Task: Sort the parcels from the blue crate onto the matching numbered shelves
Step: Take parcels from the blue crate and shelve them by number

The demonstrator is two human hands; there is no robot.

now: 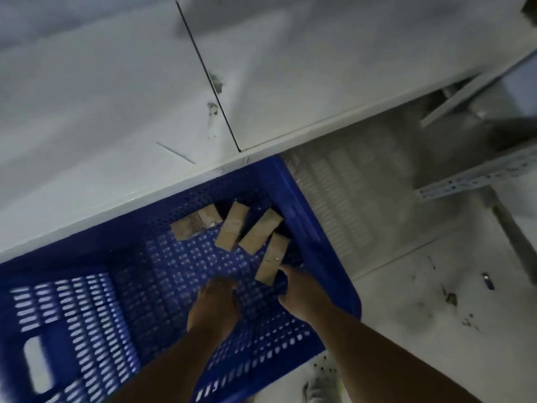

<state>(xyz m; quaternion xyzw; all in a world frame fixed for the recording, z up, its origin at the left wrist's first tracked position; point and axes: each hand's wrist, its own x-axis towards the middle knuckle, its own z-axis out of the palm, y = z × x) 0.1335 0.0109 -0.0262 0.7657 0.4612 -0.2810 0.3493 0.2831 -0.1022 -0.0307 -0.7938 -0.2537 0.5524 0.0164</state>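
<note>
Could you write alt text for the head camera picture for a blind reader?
A person reaches into a blue crate where four brown parcels lie in the far right corner. The right hand touches the nearest parcel; the left hand hovers beside it. A white shelf borders the crate.

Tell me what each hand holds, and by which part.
Left hand holds nothing visible. Right hand touches the nearest parcel at its near end; a grip cannot be told.

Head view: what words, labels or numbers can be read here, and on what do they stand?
None legible.
Leftmost parcel in the blue crate: striped printed label, too blurred to read.
Other three parcels: no print shows.
White shelf: no number shows.
</note>
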